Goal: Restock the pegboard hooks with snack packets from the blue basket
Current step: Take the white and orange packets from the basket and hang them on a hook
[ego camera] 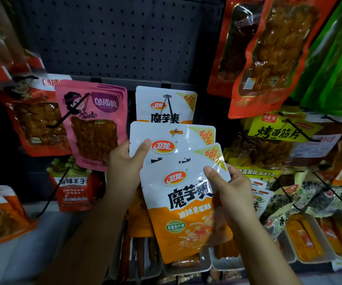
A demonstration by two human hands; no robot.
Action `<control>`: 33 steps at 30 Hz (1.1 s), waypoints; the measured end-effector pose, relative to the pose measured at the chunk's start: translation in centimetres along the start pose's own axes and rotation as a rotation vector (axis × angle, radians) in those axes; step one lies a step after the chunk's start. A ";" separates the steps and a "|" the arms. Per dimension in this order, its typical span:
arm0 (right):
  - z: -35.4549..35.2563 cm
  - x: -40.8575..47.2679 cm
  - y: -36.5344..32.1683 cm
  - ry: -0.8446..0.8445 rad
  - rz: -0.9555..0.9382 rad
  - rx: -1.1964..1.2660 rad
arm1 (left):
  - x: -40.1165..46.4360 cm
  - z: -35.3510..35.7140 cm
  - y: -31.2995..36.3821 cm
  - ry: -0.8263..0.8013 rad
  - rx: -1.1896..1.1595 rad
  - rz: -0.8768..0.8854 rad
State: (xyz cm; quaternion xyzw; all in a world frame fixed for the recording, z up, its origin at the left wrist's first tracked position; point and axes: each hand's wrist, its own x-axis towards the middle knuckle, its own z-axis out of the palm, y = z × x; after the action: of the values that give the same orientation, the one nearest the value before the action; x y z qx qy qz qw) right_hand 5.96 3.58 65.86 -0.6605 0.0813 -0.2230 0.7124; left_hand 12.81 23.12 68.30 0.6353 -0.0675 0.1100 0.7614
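Note:
A white-and-orange snack packet (164, 105) hangs on a black hook (169, 103) of the dark pegboard (112, 38). Just below it, my left hand (125, 161) pinches the left edge of a matching packet (172, 140), thumb on its front; its hang hole sits under the hook's tip. My right hand (229, 186) grips the right side of another matching packet (184, 206) that overlaps the first, lower and tilted. The blue basket is out of view.
A pink packet (96, 124) and red packets (32, 116) hang on hooks to the left. Red and green bags (268, 54) hang at the upper right, yellow packets (277, 130) below them. White trays (308, 239) of snacks line the shelf under my arms.

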 end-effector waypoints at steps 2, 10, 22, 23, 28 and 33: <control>0.3 0.4 0.2 -0.003 0.019 -0.002 | 0.5 -0.1 -0.4 -0.004 0.004 -0.004; 1.3 3.8 1.2 0.072 0.018 -0.117 | 4.7 -0.3 -1.5 -0.084 0.169 0.065; 4.5 10.8 2.3 0.184 -0.017 -0.179 | 13.5 1.5 -2.4 -0.130 0.231 -0.012; 4.8 11.4 2.4 0.194 -0.019 -0.189 | 14.1 1.7 -2.5 -0.117 0.240 -0.020; 5.6 13.7 2.7 0.238 -0.054 -0.248 | 16.3 2.8 -3.0 -0.054 0.298 -0.059; 6.0 15.3 3.0 0.273 -0.048 -0.320 | 17.4 3.8 -3.4 0.009 0.305 -0.088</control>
State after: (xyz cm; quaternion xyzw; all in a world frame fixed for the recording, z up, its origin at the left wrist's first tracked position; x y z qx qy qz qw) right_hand 22.67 2.56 66.35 -0.7306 0.1957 -0.3117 0.5751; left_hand 30.61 20.21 69.96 0.7456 -0.0186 0.0882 0.6603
